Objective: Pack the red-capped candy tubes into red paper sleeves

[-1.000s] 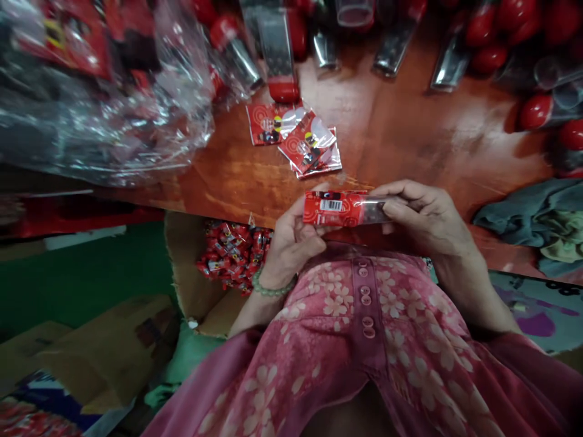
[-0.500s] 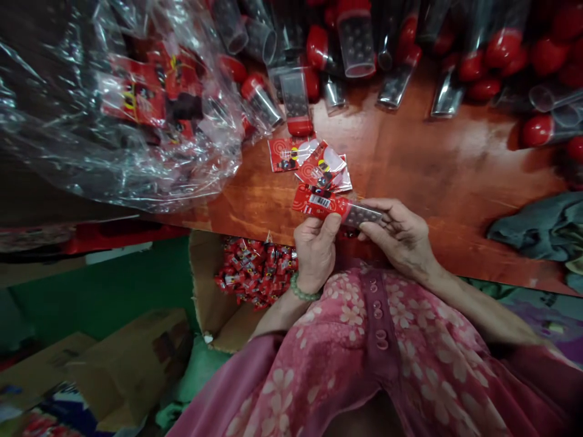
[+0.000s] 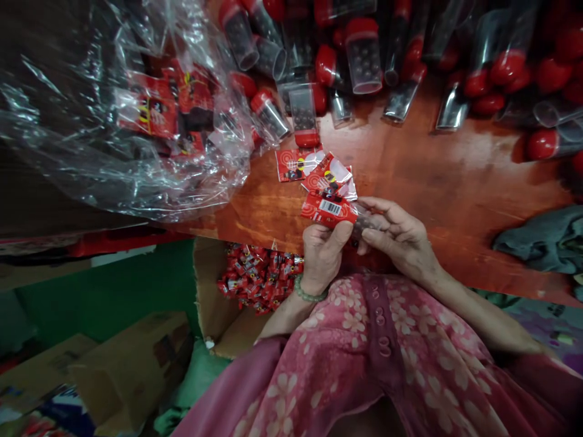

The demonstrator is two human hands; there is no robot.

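Observation:
My left hand point(image 3: 322, 252) pinches a red printed sleeve point(image 3: 330, 207) with a barcode on it, thumb on top. Its right end is around one end of a clear plastic tube point(image 3: 364, 223) of small dark balls. My right hand point(image 3: 401, 237) grips the other end of that tube between thumb and fingers. Just beyond the hands, several flat red sleeves point(image 3: 325, 175) overlap on the wooden table point(image 3: 410, 170). The capped end of the held tube is hidden by the sleeve.
Many red-capped tubes point(image 3: 364, 57) lie along the far side. A clear plastic bag point(image 3: 182, 182) with red sleeves is at the left. Below the table edge, a cardboard box point(image 3: 212, 291) holds many red wrapped pieces point(image 3: 259, 279). A grey cloth point(image 3: 542, 240) lies at the right.
The sleeve has slid further right over the tube, covering the red cap that showed before. Both hands keep their hold. The whole view has shifted slightly.

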